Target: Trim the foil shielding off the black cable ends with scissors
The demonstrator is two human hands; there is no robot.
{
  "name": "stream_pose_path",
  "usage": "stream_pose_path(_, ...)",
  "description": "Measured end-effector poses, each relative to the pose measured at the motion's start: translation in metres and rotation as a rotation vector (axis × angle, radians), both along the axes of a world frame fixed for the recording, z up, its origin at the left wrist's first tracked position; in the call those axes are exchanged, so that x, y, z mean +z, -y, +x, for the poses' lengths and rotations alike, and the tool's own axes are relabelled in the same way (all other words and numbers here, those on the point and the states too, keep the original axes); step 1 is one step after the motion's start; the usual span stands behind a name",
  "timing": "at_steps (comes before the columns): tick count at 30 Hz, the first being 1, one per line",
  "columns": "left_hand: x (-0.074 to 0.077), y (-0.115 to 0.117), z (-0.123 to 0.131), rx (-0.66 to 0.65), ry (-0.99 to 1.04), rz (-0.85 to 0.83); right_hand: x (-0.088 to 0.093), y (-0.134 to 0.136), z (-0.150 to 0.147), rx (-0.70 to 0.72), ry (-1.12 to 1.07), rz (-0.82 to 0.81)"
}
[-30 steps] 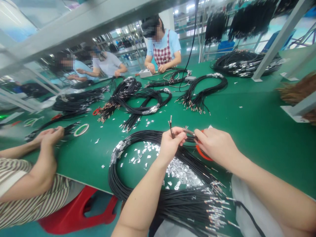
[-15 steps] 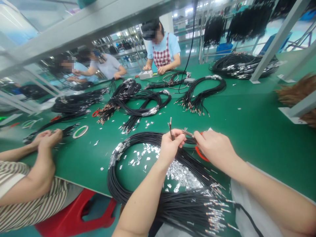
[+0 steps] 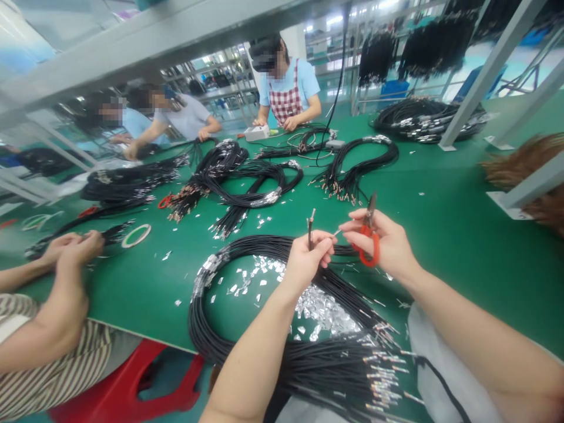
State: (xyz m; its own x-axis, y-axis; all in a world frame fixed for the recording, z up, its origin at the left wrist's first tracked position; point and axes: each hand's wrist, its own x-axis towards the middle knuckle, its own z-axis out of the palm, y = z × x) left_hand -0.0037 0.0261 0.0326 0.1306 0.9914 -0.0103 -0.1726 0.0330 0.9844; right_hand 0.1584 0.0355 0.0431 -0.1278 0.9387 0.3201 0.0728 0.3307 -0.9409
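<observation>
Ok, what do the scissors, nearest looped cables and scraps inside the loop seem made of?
Scissors: smooth orange-red handles, probably plastic; grey blades with a sheen, likely steel.
Cables: dull black, smoothly curving jackets, likely rubber or soft plastic; coppery ends suggest metal wire.
Scraps: thin, silvery, bright glints, so probably foil, though metallized film is possible.

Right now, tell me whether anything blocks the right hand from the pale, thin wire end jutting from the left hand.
Nothing visible does: beside the left hand, the wire end nearly meets the right hand, whose red-handled metal scissors point upward, outside that gap.
</observation>
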Motion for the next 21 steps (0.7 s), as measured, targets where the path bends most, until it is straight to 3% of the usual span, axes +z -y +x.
stream_pose_path(3, -0.001, 0.002, 0.003, 0.009, -0.048, -0.003, -0.008, -0.003, -0.006, 0.056, -0.12, -0.027)
stream_pose_path(7, 0.0, 0.003, 0.006, -0.029, -0.069, -0.023, -0.011, -0.002, -0.008, 0.031, -0.133, -0.031)
stream_pose_path(14, 0.002, -0.001, 0.001, -0.191, -0.054, -0.113, -0.009, -0.004, -0.01, 0.161, -0.262, -0.296)
stream_pose_path(17, 0.002, -0.003, -0.002, -0.042, -0.092, 0.057, -0.009, -0.015, 0.004, 0.009, -0.098, -0.147)
stream_pose_path(19, 0.003, -0.004, -0.005, 0.031, -0.043, 0.115, -0.013, -0.029, 0.023, -0.22, 0.111, 0.046)
stream_pose_path(21, 0.003, -0.005, -0.007, -0.004, 0.045, 0.089, -0.019, -0.045, 0.042, -0.431, 0.365, 0.18)
